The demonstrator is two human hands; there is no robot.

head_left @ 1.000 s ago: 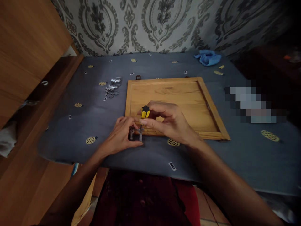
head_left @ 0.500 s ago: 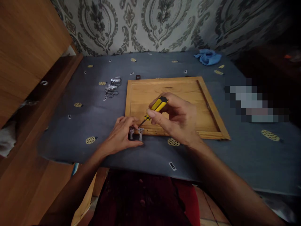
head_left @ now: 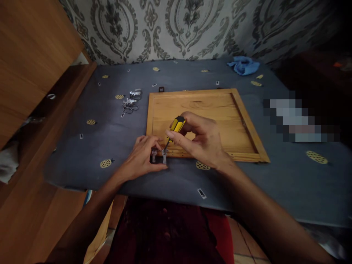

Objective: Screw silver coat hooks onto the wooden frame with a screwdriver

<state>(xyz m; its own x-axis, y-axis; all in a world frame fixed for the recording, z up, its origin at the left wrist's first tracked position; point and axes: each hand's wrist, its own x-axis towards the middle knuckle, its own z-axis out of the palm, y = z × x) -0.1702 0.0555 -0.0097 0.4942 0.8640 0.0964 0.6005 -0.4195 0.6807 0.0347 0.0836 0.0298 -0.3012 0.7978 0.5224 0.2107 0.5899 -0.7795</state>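
Note:
My right hand (head_left: 202, 141) grips a yellow-and-black screwdriver (head_left: 178, 124) between thumb and fingers. Its shaft slants down to a small metal latch (head_left: 164, 157) on the near edge of a framed wooden panel (head_left: 192, 102). A second metal latch (head_left: 154, 156) sits just left of it. My left hand (head_left: 143, 156) curls around the two latches, fingertips at the frame and thumb along the near side, steadying them. The exact contact under the fingers is partly hidden. Several small holes run along the near frame rail, right of the latches.
More metal latches with wire loops (head_left: 131, 102) lie on the grey patterned cloth (head_left: 90, 154), left of the panel. A blue cloth (head_left: 244, 66) is at the back right, and a small dark square piece (head_left: 161, 89) lies behind the panel. A wooden cabinet (head_left: 35, 47) borders the left side.
My right hand has moved slightly left and down, and the screwdriver stands steeper with its tip at the right-hand latch. My left hand stays in place.

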